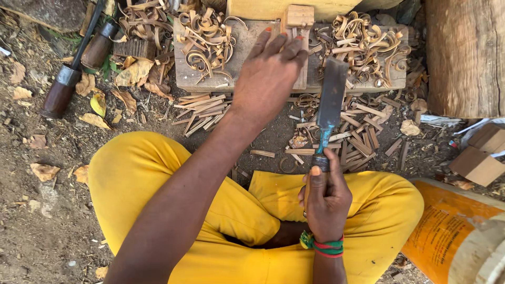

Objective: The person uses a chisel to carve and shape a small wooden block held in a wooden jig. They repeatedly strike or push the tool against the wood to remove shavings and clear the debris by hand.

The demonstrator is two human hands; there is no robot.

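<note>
My left hand (269, 73) lies flat, fingers spread, pressing a narrow wooden piece (299, 21) onto a thick wooden block (210, 81) in front of me. Just right of that hand, my right hand (325, 197) grips the handle of a broad chisel (330, 102), whose dark flat blade points away toward the block. The blade tip sits close to the wooden piece's right edge. Curled shavings (208, 39) cover the block on both sides of my left hand. My crossed legs in yellow trousers (131, 173) fill the lower frame.
Cut wooden slivers (202, 110) litter the dirt below the block. Two tools with dark round handles (66, 87) lie at the upper left. A big log (465, 52) stands at the right, small wooden blocks (481, 155) beneath it, and an orange sack (444, 231) at the lower right.
</note>
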